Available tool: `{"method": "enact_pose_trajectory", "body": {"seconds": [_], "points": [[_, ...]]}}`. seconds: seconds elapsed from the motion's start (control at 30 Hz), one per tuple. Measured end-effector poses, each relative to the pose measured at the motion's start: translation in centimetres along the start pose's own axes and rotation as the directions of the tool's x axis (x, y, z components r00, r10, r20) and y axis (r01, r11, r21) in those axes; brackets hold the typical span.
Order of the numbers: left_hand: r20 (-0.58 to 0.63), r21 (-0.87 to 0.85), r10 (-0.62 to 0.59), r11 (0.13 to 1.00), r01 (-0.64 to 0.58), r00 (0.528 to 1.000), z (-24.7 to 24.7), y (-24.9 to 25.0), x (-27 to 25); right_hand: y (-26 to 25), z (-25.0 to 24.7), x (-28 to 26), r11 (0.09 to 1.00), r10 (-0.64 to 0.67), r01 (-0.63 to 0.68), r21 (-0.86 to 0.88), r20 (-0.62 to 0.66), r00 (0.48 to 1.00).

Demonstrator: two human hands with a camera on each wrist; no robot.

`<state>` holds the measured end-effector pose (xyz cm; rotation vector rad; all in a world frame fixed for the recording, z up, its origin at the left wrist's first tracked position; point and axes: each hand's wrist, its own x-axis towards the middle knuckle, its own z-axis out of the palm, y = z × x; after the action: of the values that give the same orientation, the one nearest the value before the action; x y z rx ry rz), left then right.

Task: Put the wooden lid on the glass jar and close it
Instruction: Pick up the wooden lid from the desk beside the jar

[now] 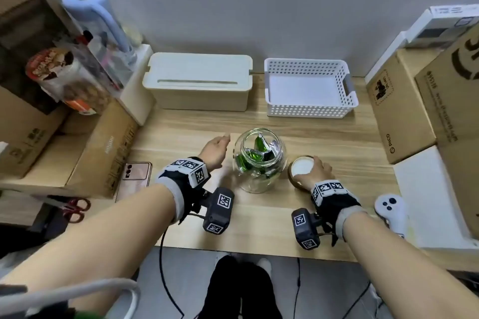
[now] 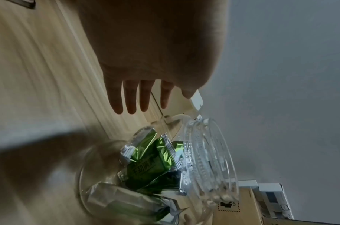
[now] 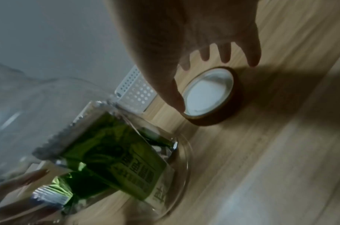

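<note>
An open glass jar point(image 1: 259, 163) holding green foil packets stands upright in the middle of the wooden table point(image 1: 337, 142). Just right of it lies the wooden lid point(image 1: 302, 167), upside down with its white seal facing up. My right hand point(image 1: 317, 169) is spread over the lid point(image 3: 209, 94). Its thumb point(image 3: 177, 97) touches the near rim, and the fingers point(image 3: 254, 59) reach past the far rim without closing on it. My left hand point(image 1: 220, 142) hovers left of the jar point(image 2: 204, 159) with fingers point(image 2: 130, 99) straight and spread, touching nothing.
A lidded white box point(image 1: 199, 85) and a white perforated basket point(image 1: 308, 88) stand behind the jar. Cardboard boxes flank the table on the left point(image 1: 103, 153) and right point(image 1: 404, 116). A phone point(image 1: 134, 176) and a white controller point(image 1: 391, 212) lie near the front edge.
</note>
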<state>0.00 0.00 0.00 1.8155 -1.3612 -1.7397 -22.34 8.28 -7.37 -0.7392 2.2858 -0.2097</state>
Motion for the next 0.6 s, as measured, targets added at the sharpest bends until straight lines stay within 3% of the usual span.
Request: {"method": "enact_pose_trajectory", "body": {"seconds": [0.17, 0.4, 0.6], "points": [[0.012, -0.015, -0.035, 0.999, 0.035, 0.999, 0.0, -0.9, 1.0, 0.5, 1.9, 1.8, 0.999, 0.028, -0.029, -0.013, -0.067, 0.997], [0.017, -0.022, -0.028, 0.999, 0.029, 0.999, 0.4, -1.4, 2.0, 1.4, 3.0, 2.4, 0.992, -0.097, 0.084, -0.096, -0.144, 0.985], [-0.054, 0.022, 0.11, 0.994, -0.109, 0.992, -0.6, 0.7, 1.7, -1.1, -0.8, 0.6, 0.974, -0.088, 0.13, 0.184, -0.219, 0.972]]}}
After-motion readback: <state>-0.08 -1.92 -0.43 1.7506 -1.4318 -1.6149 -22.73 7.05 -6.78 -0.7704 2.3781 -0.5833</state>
